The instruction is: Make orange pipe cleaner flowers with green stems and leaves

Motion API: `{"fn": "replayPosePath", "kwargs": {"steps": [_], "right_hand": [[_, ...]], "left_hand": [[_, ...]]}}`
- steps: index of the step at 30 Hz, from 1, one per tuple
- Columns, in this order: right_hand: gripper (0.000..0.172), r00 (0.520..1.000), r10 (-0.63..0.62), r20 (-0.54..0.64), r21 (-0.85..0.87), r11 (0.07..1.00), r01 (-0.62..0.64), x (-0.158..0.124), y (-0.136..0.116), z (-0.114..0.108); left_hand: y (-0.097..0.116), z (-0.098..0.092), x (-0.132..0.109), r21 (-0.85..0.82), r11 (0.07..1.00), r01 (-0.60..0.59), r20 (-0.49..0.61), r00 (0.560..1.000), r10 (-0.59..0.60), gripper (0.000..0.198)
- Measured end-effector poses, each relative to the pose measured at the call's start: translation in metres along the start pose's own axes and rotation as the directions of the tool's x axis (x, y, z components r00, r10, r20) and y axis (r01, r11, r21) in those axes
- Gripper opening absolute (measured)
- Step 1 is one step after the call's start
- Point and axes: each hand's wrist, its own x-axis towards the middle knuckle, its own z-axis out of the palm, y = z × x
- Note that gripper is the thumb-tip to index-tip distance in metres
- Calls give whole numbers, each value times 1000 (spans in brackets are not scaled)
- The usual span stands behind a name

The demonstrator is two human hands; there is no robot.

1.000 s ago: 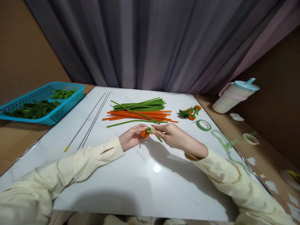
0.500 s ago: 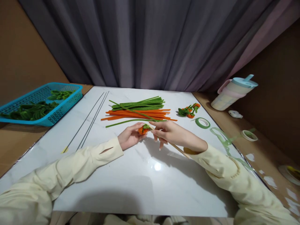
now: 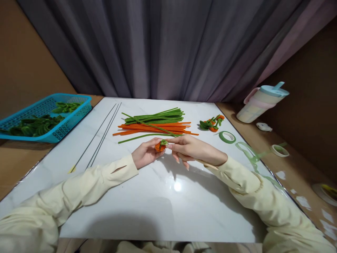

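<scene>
Between the fingers of my left hand [image 3: 146, 153] is a small ribbed orange pipe-cleaner flower head [image 3: 159, 146] with a green top. Thumb and forefinger of my right hand [image 3: 196, 149] meet at that green top, while its other fingers hang loosely below. A thin wooden stick [image 3: 201, 161] lies along the underside of the right hand, mostly hidden by it. Just behind the hands are orange pipe cleaners [image 3: 155, 128] and green pipe cleaners [image 3: 155, 116] in bundles, with a single green one in front.
A blue basket [image 3: 71, 121] of green looped pieces stands at the left, beside several dark thin wires [image 3: 101, 140]. To the right are orange and green finished pieces [image 3: 212, 123], a green tape roll [image 3: 227, 137], loose green tape [image 3: 249, 153], another roll [image 3: 279, 151] and a tumbler [image 3: 259, 103].
My right hand has turned, and the wooden stick has swung in under it, showing much less. Its fingertips stay at the flower head's green top. My left hand has hardly moved.
</scene>
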Motion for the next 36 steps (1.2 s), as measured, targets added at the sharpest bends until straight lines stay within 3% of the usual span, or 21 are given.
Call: {"fn": "replayPosePath", "kwargs": {"steps": [4,8,12,17,24,31,36], "right_hand": [[24,999,-4,-34,-39,999,3,1,-1,4],[26,995,-61,-85,-216,976,41,1,1,7],[25,969,-197,-147,-487,867,102,3,8,12],[19,926,-289,-243,-688,724,45,5,15,24],[17,916,-288,-279,-697,717,14,6,14,24],[16,851,-448,-274,-786,615,70,6,17,21],[28,833,-490,-256,-773,622,128,9,20,23]], "left_hand": [[0,0,0,19,1000,-6,8,1000,6,3],[-1,-1,1,20,1000,-5,7,1000,5,6],[-2,-1,1,28,999,-16,5,1000,16,8],[-2,2,0,33,999,-31,-4,999,32,10],[-3,6,-1,37,998,-49,-32,998,50,14],[-2,5,0,32,999,-34,-24,999,35,13],[-3,4,1,29,999,-41,-36,998,42,14]]}}
